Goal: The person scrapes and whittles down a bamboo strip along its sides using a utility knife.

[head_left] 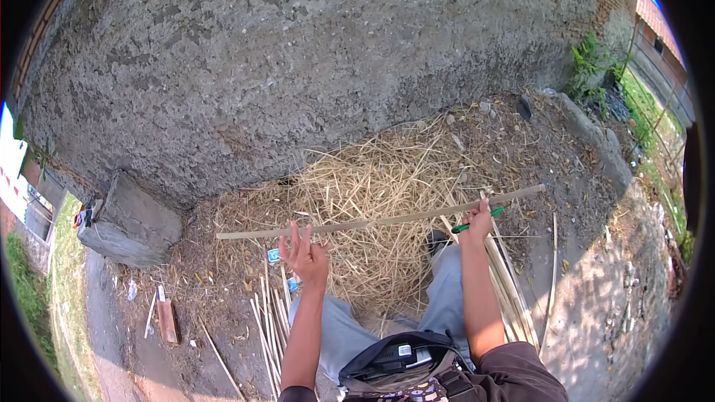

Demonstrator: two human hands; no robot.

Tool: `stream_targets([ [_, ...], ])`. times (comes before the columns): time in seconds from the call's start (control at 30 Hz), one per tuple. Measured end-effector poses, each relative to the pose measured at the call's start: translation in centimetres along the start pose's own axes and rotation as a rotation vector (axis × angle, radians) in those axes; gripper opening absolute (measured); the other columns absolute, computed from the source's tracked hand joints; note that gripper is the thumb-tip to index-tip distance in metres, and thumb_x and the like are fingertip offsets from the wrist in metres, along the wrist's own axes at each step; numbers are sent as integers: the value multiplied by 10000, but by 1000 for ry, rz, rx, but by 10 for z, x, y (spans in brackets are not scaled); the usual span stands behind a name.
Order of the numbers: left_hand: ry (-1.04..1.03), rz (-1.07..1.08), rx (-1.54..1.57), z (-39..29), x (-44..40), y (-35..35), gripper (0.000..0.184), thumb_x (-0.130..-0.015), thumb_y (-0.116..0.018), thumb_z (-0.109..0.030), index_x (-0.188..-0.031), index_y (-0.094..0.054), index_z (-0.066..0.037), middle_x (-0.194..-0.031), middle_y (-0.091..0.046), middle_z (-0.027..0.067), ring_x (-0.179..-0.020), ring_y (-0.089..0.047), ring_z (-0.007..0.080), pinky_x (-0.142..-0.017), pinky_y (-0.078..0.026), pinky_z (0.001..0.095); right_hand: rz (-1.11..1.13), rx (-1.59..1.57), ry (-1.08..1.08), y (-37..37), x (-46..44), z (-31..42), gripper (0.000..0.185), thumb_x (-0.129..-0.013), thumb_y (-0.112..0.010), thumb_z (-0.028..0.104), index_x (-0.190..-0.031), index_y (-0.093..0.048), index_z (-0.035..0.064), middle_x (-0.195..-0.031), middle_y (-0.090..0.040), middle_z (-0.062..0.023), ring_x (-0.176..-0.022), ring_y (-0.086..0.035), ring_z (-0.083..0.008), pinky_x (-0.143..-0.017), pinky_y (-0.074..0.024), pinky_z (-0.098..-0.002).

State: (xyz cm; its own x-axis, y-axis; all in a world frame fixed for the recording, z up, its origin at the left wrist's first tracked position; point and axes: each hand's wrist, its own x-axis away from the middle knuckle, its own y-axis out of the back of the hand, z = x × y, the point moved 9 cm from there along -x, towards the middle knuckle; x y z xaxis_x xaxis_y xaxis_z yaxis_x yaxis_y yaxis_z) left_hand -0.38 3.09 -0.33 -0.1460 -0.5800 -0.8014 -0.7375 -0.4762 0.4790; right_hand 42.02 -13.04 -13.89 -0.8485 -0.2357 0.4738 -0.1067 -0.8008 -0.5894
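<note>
A long, thin bamboo strip spans the view in front of me, rising slightly to the right. My right hand is closed, with its fingertips at the strip near the right end. A slim green tool with dark ends is also in that hand; its exact kind is unclear. My left hand is at the strip's left part, its fingers spread and stretched up against it. Under the strip lies a heap of pale shavings on the ground, between my knees.
More bamboo strips lie by my left leg, and others by my right. A rough wall rises ahead. A concrete block stands at left, near a reddish-brown piece. A waist bag sits on my lap.
</note>
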Motion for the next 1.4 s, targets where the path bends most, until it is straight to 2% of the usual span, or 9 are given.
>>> stream_targets([
  [0.47, -268, 373, -8, -71, 4, -44, 450, -804, -760, -204, -1198, -599, -57, -1168, -661, 91, -1185, -580, 278, -1056, -336, 460, 58, 94, -50, -12, 14, -9, 357, -975, -626, 351, -784, -502, 77, -674, -448, -15, -491, -377, -95, -441, -323, -273],
  [0.63, -187, 482, -11, -52, 16, -59, 217, -809, -719, -156, -1000, -657, -73, -867, -629, 67, -889, -623, 269, -852, -459, 427, 159, 110, -171, -19, 14, -22, 279, -960, -646, 356, -924, -577, 89, -761, -535, -21, -491, -375, -74, -451, -325, -252],
  [0.83, -205, 502, 71, -52, 23, -62, 124, -845, -694, -153, -938, -653, -82, -782, -607, 65, -622, -621, 286, -558, -487, 424, 277, 175, -285, -28, 18, -37, 333, -920, -693, 304, -1126, -620, 54, -879, -629, -51, -511, -389, -66, -472, -358, -241],
  [0.97, -193, 546, -14, -47, 25, -67, 100, -901, -655, -195, -909, -642, -95, -739, -611, 78, -565, -626, 294, -486, -476, 428, 328, 251, -257, -37, 27, -41, 196, -927, -690, 270, -963, -584, 109, -755, -571, 17, -503, -398, -43, -456, -344, -222],
  [1.07, -126, 618, -144, -43, 11, -60, 191, -937, -617, -265, -861, -643, -91, -715, -642, 110, -599, -659, 310, -492, -485, 465, 434, 430, -134, -48, 38, -42, 237, -916, -704, 242, -1029, -580, 75, -773, -560, 13, -569, -435, -57, -505, -365, -228],
  [1.13, 16, 759, -178, -42, 1, -51, 265, -954, -594, -308, -840, -664, -79, -719, -671, 152, -663, -686, 325, -536, -499, 476, 396, 732, 251, -52, 42, -28, 293, -904, -703, 212, -1063, -563, 10, -810, -573, -18, -630, -502, -128, -575, -410, -274],
  [1.27, 192, 891, -121, -37, 8, -35, 295, -963, -582, -317, -840, -682, -68, -710, -665, 177, -612, -663, 308, -554, -498, 446, 578, 980, 579, -75, 71, -18, 261, -1001, -546, 236, -1060, -554, -18, -798, -587, -122, -691, -562, -234, -671, -452, -343],
  [1.33, 482, 1055, 227, -27, 40, -40, 343, -987, -563, -342, -841, -678, -54, -632, -623, 112, -521, -580, 201, -519, -451, 328, 652, 1059, 549, -81, 90, -19, 268, -1031, -454, 217, -1113, -560, -15, -859, -619, -209, -744, -614, -334, -703, -477, -397],
  [1.4, 738, 1101, 425, -27, 65, -36, 371, -994, -559, -368, -829, -660, -51, -622, -588, 59, -504, -514, 146, -491, -404, 286, 800, 1112, 844, -89, 122, -18, 276, -1034, -434, 198, -1162, -571, -3, -888, -651, -239, -818, -640, -416, -733, -496, -454],
])
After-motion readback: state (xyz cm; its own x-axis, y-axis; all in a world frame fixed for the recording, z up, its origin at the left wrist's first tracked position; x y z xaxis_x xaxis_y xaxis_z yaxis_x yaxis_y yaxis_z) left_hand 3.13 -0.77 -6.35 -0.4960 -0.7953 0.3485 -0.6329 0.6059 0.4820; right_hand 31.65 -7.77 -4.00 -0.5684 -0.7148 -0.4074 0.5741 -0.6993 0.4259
